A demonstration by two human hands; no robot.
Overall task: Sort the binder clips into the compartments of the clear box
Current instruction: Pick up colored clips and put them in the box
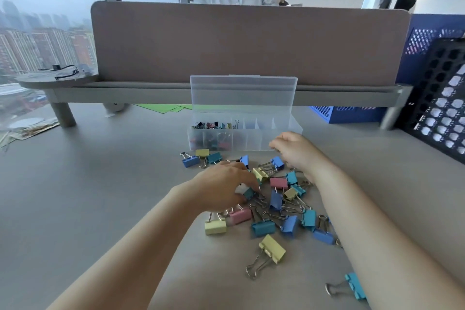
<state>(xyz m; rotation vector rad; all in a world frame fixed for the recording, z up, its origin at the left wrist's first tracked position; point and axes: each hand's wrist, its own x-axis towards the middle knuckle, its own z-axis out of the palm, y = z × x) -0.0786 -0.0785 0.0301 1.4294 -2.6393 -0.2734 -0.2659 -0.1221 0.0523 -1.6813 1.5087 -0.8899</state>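
Here, left hand around teal clip amid loose binder clips.

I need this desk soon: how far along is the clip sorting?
Early. Done: small clips sit only in the left compartments of the clear box; the right ones look empty. In hand: the left hand pinches a teal clip in the pile; the right hand is by the box front, grip unclear. Left: many large clips scattered on the table.
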